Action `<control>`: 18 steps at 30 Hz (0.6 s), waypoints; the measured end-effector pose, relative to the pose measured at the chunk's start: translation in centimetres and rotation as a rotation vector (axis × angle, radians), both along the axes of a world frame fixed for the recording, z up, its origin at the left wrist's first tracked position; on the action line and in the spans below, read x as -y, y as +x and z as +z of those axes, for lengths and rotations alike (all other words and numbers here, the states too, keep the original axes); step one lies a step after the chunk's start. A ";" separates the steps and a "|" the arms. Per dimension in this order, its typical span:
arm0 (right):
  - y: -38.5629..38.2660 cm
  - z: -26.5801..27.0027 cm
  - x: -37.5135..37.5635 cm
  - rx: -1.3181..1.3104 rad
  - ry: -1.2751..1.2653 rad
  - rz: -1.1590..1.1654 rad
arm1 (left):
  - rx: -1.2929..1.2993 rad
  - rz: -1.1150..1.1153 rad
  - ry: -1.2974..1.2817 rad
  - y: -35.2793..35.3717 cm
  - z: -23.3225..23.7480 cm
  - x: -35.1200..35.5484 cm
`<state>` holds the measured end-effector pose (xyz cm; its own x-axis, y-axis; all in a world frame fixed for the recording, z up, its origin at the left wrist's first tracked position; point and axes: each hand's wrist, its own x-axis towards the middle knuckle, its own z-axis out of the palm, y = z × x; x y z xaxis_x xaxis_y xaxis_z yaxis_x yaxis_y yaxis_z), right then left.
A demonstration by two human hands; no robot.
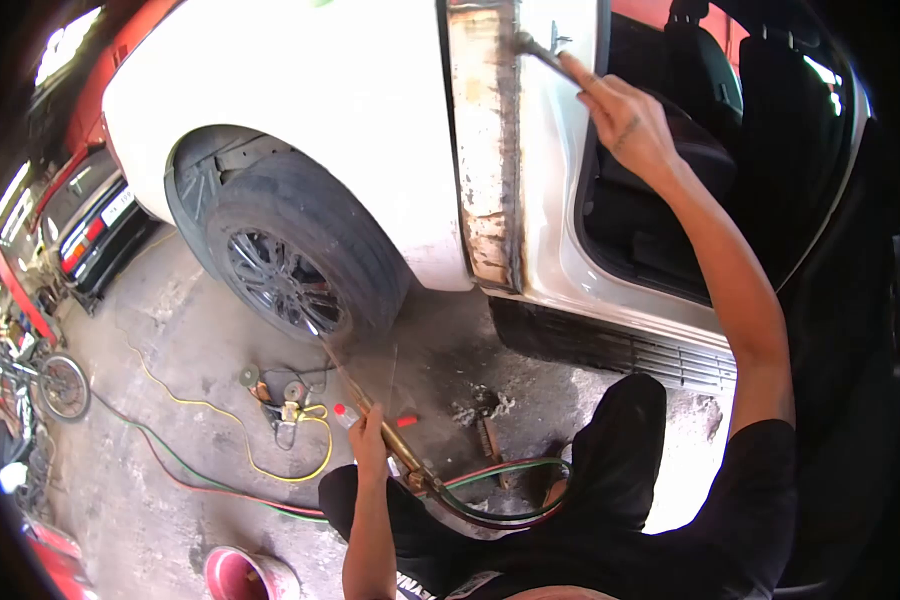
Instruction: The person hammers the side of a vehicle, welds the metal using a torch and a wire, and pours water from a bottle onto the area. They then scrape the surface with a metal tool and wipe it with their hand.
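Observation:
My right hand [630, 125] is closed round the handle of a hammer [544, 52]. Its head overlaps the edge of a stripped, rust-stained metal strip [484, 150] on the white car's body. Low in the middle, my left hand [368, 440] grips a brass gas torch [402, 450], whose long thin tube points up and away toward the rear wheel [280, 270]. Green and red hoses [500, 470] run from the torch's back end past my knee.
An angle grinder with a yellow cord [290, 410] lies on the concrete floor left of the torch. A pink bucket [248, 578] stands at the lower left. The open door frame and dark seats [700, 70] are at right. A bicycle [62, 385] and another car [95, 225] stand far left.

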<state>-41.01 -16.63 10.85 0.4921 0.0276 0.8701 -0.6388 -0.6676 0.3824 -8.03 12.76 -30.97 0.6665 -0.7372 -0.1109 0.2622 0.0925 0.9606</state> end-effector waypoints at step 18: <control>1.8 -62.0 -10.9 -0.577 1.868 0.132 | 0.097 0.079 -0.007 -5.1 10.5 -4.3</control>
<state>-39.22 -5.74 -51.17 0.7531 -0.5301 -0.3897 -0.6374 -0.4407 -0.6321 -13.17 17.01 -20.44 0.7295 -0.6829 -0.0382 0.1601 0.1163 0.9802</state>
